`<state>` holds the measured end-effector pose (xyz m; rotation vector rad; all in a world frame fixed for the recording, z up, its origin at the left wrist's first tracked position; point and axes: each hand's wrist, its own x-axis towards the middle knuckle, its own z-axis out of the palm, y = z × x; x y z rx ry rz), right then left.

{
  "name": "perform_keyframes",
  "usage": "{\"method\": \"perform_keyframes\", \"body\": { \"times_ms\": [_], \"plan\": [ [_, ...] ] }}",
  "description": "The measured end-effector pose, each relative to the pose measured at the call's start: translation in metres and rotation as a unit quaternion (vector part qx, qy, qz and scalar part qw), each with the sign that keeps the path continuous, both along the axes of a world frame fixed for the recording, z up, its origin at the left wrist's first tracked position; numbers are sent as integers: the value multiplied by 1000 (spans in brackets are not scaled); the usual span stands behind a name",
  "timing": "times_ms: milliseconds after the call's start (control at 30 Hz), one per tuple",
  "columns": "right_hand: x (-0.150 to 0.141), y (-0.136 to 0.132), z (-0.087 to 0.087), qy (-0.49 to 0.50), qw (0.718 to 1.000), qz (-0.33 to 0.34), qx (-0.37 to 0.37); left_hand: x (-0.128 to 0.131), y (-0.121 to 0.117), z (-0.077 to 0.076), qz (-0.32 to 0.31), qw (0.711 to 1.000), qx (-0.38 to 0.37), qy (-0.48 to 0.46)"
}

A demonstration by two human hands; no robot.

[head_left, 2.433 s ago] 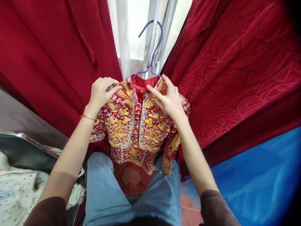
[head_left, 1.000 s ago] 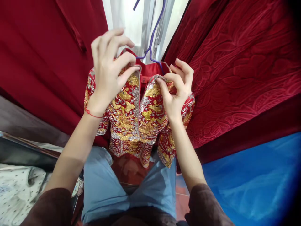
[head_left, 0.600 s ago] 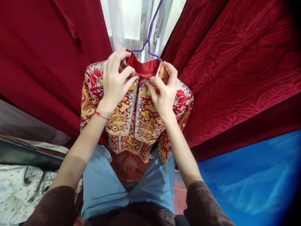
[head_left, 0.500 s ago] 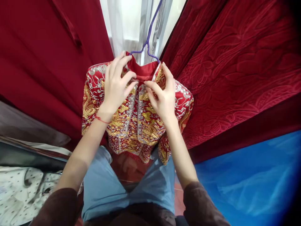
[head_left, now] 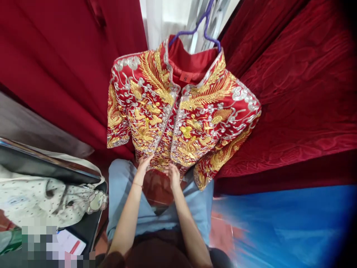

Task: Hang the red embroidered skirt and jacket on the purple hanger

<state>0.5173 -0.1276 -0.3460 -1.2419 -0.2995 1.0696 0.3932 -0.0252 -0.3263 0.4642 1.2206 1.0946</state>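
Note:
A red jacket (head_left: 195, 126) with a stand-up collar and dense gold and silver embroidery hangs before me on a purple hanger (head_left: 192, 32). Its front lies open down the middle, and a small size label marked S (head_left: 185, 77) shows inside the neck. Low on the garment, my left hand (head_left: 143, 165) has its fingers closed at the bottom corner of the left front panel. Beside it, my right hand (head_left: 173, 175) is curled at the lower edge of the right panel. The exact grip of the right fingertips is small and slightly blurred.
Red curtains (head_left: 69, 74) and a patterned red velvet cloth (head_left: 301, 93) flank the jacket. Blue fabric (head_left: 295, 223) spreads at lower right. On the left, a dark chair (head_left: 92, 223) bears a spotted white cloth (head_left: 36, 193) and a pale card-like item (head_left: 69, 242).
Both hands have left the collar and moved down to the jacket's lower front edges. The collar and label are now uncovered, and the jacket appears larger and further right in view.

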Motion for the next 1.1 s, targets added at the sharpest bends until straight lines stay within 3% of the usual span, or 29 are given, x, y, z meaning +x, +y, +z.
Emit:
{"method": "perform_keyframes", "body": {
  "times_ms": [200,500,667,967,1100],
  "plan": [
    [21,34,-19,137,991,-4,11,8,10,-25,-16,999,-2,-37],
    [11,7,-24,178,984,12,25,-19,-39,-47,-40,997,-5,-69],
    [10,8,-14,166,985,39,18,-25,-43,-42,-88,989,-9,-116],
    [-13,9,2,94,994,-48,33,-12,-51,-22,-95,982,2,-166],
    [-32,8,12,82,995,-55,25,-5,-52,-18,-107,978,-11,-180]
  ]
}}
